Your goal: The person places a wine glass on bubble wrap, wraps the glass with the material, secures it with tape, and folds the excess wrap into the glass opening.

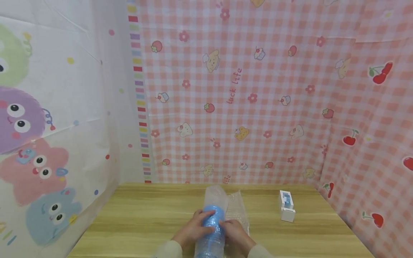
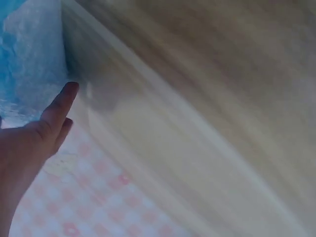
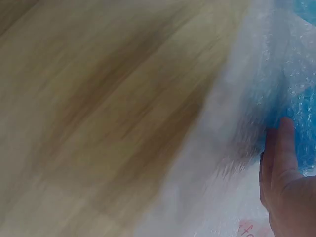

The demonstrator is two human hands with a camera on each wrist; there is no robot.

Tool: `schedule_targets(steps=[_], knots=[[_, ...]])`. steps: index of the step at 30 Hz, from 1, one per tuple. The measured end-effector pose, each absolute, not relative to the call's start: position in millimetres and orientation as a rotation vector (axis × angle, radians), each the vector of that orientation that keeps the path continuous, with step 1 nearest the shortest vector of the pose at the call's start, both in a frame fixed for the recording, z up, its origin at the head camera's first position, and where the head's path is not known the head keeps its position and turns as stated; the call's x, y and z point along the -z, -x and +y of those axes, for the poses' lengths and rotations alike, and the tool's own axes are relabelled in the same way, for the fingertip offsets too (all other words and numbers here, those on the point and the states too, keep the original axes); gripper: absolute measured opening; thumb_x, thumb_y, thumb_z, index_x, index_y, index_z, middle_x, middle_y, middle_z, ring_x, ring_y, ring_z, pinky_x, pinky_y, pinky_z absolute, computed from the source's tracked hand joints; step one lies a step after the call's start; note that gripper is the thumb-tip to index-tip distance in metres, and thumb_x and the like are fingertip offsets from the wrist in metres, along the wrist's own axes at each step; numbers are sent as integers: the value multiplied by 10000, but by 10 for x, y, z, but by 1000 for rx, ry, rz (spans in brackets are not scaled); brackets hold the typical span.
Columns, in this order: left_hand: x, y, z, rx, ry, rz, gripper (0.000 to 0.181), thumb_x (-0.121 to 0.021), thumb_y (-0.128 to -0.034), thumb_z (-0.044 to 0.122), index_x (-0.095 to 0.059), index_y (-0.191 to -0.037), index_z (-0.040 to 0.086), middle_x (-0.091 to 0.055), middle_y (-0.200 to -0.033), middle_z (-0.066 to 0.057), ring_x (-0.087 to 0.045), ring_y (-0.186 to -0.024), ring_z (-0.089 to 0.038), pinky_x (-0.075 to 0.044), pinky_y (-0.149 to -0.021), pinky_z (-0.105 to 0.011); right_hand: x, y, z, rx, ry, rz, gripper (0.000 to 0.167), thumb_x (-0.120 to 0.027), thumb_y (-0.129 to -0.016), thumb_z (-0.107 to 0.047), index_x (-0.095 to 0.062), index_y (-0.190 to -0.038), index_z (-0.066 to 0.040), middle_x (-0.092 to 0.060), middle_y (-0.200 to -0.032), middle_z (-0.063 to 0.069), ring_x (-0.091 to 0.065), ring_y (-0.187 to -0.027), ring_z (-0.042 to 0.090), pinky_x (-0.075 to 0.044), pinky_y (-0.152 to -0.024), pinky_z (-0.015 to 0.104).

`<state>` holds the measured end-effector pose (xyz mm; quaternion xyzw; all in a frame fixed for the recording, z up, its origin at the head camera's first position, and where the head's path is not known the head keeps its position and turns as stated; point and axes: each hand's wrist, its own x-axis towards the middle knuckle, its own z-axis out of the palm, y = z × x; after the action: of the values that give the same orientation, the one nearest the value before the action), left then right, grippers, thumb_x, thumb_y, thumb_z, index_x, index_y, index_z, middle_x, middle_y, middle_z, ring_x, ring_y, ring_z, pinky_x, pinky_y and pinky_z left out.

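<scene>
A blue cylindrical object (image 1: 215,211) lies lengthwise on the table inside clear bubble wrap (image 1: 217,195); the wrap hides its exact kind. My left hand (image 1: 197,226) rests across its left side and top, fingers spread; in the left wrist view an index finger (image 2: 61,101) reaches out straight beside the wrap. Against the roll's right side is my right hand (image 1: 235,232), its thumb touching the wrap. The right wrist view shows that hand's fingers (image 3: 284,148) extended along the blue, bubble-wrapped surface. A loose sheet of wrap (image 1: 237,206) spreads out on the right.
A small white tape dispenser (image 1: 287,214) with bluish tape stands on the table's right side. Wood-grain tabletop (image 1: 145,218) surrounds the roll. Pink checked cloth (image 1: 242,118) hangs behind and at the right, with a white cartoon-printed cloth (image 1: 87,143) at the left.
</scene>
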<state>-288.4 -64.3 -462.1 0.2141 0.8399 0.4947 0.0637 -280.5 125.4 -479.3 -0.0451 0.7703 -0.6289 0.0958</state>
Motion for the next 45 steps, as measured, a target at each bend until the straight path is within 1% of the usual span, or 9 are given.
schedule_targets(steps=[5,11,18,22,26,32,39,42,45], knots=[[4587,2864,-581,-1424,-663,2641,522,-743,-874,132,-575,-1362,55,-443,-1328,-284,-441,-1230,-555,-352,-1006,-694,4773,2800,1309,1817,110,2329,470,-522,-995,-243,-597,-1099,209,-694,-938,183,-698,-880,331,-590,-761,451],[4611,2881,-649,-1453,-650,2594,529,-729,-892,143,-557,-1385,53,-467,-1353,-283,-430,-1256,-537,-353,-1013,-686,4721,2809,1275,1815,23,2365,611,-611,-982,-297,-455,-1215,245,-607,-1079,277,-668,-939,353,-591,-756,424],[4641,2881,-843,-1567,-570,2331,545,-604,-995,204,-431,-1508,146,-221,-1577,-277,-191,-1399,-565,-251,-1066,-705,4680,2823,1200,1848,63,2311,574,-562,-1012,-232,-403,-1251,265,-560,-1155,336,-631,-1012,415,-581,-787,456],[4671,2881,-874,-1598,-541,2309,597,-645,-968,188,-415,-1519,180,-208,-1585,-266,-219,-1372,-593,-282,-1040,-716,4691,2819,1179,1819,64,2323,554,-530,-1020,-219,-415,-1238,278,-584,-1128,337,-629,-1016,442,-576,-803,471],[4681,2897,-857,-1659,-523,2311,644,-684,-924,105,-417,-1510,135,-220,-1563,-297,-299,-1307,-630,-340,-1004,-711,4752,2816,1150,1860,98,2288,508,-500,-1015,-182,-449,-1204,287,-615,-1091,327,-633,-1017,452,-565,-831,492],[4654,2913,-856,-1669,-518,2329,644,-697,-894,45,-445,-1484,95,-265,-1533,-304,-350,-1261,-642,-374,-980,-704,4822,2813,1118,1996,146,2147,411,-475,-998,-125,-504,-1148,256,-665,-1021,225,-661,-984,378,-554,-855,500],[4622,2929,-865,-1657,-552,2343,515,-656,-935,86,-519,-1431,70,-304,-1519,-274,-373,-1249,-602,-380,-992,-678,4820,2855,1157,1894,143,2209,423,-439,-1007,-104,-474,-1189,277,-618,-1118,338,-605,-1086,481,-509,-924,547],[4625,2933,-855,-1620,-583,2365,519,-673,-928,79,-526,-1425,73,-288,-1503,-283,-355,-1259,-610,-362,-1003,-687,4814,2855,1174,1862,169,2250,390,-426,-994,-79,-510,-1158,264,-628,-1101,325,-620,-1065,447,-502,-932,549],[4640,2932,-820,-1510,-655,2460,515,-682,-928,116,-524,-1417,78,-250,-1488,-328,-318,-1286,-618,-330,-1003,-720,4798,2851,1201,1769,196,2395,327,-449,-973,-79,-605,-1034,201,-667,-984,232,-649,-963,336,-518,-906,510]])
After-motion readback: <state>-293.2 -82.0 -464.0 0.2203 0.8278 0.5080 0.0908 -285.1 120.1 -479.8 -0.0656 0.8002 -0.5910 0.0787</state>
